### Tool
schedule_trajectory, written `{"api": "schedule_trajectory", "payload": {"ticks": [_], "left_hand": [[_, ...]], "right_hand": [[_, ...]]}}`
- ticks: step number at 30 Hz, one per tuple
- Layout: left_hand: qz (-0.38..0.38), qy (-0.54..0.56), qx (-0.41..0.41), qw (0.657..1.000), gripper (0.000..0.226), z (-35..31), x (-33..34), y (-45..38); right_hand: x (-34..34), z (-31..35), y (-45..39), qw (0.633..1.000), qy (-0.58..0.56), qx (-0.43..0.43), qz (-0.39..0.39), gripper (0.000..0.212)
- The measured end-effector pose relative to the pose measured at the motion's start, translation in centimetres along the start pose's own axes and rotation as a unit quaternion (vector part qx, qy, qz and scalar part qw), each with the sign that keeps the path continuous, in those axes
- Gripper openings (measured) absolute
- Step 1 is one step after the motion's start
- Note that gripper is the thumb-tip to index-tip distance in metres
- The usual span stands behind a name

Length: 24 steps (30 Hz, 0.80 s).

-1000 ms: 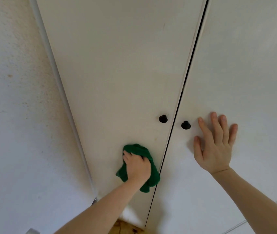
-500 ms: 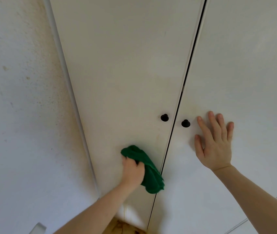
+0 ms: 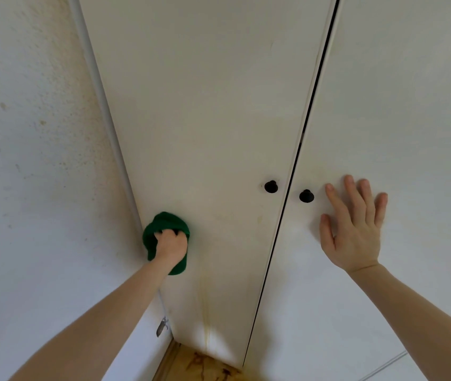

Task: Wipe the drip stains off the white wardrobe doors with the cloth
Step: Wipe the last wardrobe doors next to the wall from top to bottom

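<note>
Two white wardrobe doors fill the view: the left door (image 3: 208, 119) and the right door (image 3: 400, 105), each with a black knob near the dark gap between them. My left hand (image 3: 170, 247) grips a bunched green cloth (image 3: 164, 222) and presses it on the left door beside its left edge. A yellowish drip stain (image 3: 205, 312) runs down the left door below the cloth, and a small yellow spot (image 3: 259, 219) sits under the left knob (image 3: 271, 186). My right hand (image 3: 353, 229) lies flat with spread fingers on the right door, just right of its knob (image 3: 306, 196).
A speckled white wall (image 3: 32, 160) stands to the left, meeting the wardrobe along a white trim strip (image 3: 103, 105). A small metal piece (image 3: 161, 326) sticks out low on that wall. Brown patterned floor (image 3: 205, 365) shows at the bottom.
My left hand has slid the cloth leftwards across the left door, from near the centre gap to the door's left edge. My right hand has stayed flat on the right door.
</note>
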<state>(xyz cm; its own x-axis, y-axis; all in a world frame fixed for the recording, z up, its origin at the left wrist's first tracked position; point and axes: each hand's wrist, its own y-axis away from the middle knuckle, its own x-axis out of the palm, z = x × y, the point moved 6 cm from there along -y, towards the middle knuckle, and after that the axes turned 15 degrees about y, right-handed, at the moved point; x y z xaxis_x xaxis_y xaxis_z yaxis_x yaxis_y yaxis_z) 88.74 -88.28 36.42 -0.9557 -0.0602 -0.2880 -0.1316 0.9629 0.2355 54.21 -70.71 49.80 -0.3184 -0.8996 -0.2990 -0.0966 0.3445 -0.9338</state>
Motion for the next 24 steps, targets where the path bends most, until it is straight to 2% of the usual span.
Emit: {"api": "schedule_trajectory", "payload": {"ticks": [7,15,18,21,24], "left_hand": [[0.047,-0.039,-0.055,0.997,0.039,2.3,7.2,2.8],[0.139,0.042,-0.166,0.975,0.042,4.1,15.1,7.7],[0.194,0.066,-0.178,0.963,0.020,3.4,17.4,10.6],[0.241,0.066,-0.160,0.955,0.021,2.2,17.8,12.9],[0.221,0.142,-0.120,0.957,0.051,0.4,16.8,13.6]], "right_hand": [[0.4,0.1,0.1,1.000,0.007,-0.002,-0.008,0.058],[0.5,0.2,0.2,0.999,0.020,-0.010,-0.025,0.057],[0.3,0.2,0.2,0.999,0.020,-0.011,-0.023,0.060],[0.0,0.1,0.1,1.000,0.006,-0.009,-0.002,0.059],[-0.5,-0.1,-0.1,1.000,-0.008,-0.003,0.019,0.058]]}}
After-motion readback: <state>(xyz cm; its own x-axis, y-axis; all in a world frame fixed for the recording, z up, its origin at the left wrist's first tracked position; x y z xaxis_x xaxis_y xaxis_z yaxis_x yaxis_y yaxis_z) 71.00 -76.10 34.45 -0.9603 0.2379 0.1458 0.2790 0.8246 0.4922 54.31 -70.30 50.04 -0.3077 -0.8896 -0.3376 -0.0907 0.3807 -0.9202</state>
